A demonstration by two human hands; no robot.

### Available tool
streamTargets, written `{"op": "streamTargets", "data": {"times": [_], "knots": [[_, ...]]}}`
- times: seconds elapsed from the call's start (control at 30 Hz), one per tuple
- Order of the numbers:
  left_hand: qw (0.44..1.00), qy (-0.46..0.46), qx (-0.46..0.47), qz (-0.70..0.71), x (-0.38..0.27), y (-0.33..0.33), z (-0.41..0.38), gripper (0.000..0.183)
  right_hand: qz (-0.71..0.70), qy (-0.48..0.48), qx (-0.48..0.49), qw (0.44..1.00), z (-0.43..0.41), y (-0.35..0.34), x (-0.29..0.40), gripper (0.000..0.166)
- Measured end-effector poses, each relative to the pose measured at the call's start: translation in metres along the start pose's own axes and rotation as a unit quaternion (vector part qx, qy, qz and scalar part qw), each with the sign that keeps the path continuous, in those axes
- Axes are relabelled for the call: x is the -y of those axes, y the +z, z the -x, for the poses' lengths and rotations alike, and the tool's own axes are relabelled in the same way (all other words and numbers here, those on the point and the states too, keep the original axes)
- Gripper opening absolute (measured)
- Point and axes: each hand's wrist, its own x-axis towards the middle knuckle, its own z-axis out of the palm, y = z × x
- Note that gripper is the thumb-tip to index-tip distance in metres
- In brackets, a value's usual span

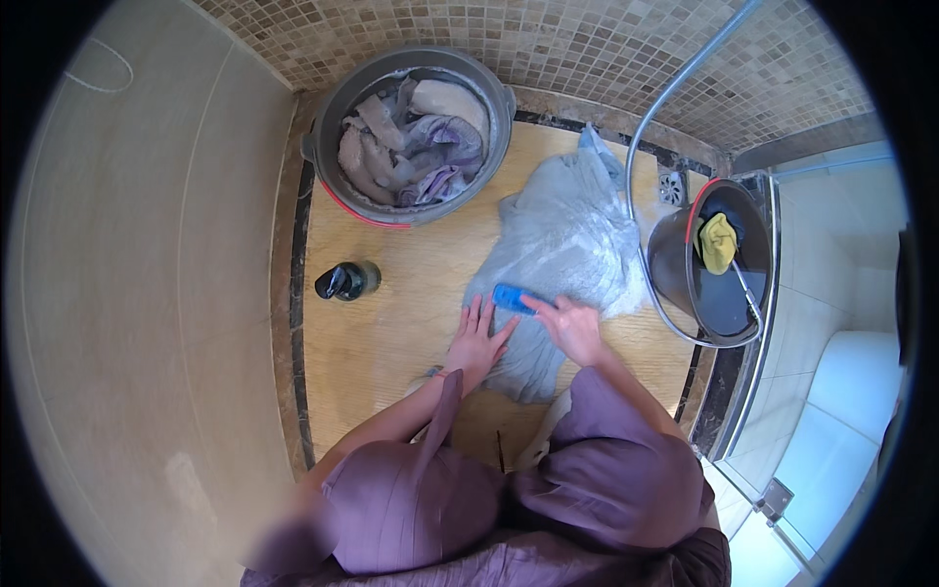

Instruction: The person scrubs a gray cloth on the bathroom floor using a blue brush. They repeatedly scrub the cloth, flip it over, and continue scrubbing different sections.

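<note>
A wet grey-blue cloth garment (554, 227) lies spread on the tan tiled floor, with whitish suds over its right part. My right hand (576, 330) grips a blue scrubbing brush (513, 299) that rests on the cloth; its bristles are hidden underneath. Beside the brush, my left hand (475, 345) presses flat on the cloth's left edge with fingers spread and holds nothing.
A large grey tub (323, 139) of soaking laundry (411, 147) stands at the back left. A dark pump bottle (351, 281) is on the left. At right, a bucket (669, 257) holds water and a yellow cloth (717, 242); a shower hose (638, 147) loops around it near a floor drain (670, 188).
</note>
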Motion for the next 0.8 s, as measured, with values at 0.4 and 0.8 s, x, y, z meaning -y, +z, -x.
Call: {"op": "streamTargets", "data": {"times": [0.4,0.8], "knots": [[1.0,0.004,-0.016,0.013,0.0,0.0,-0.003,0.075,0.005,0.07,0.018,0.997,-0.02,0.008,0.005,0.035],[1.0,0.008,-0.008,0.006,0.001,0.001,-0.001,0.075,0.023,0.071,0.095,0.993,-0.057,0.0,-0.003,0.035]]}}
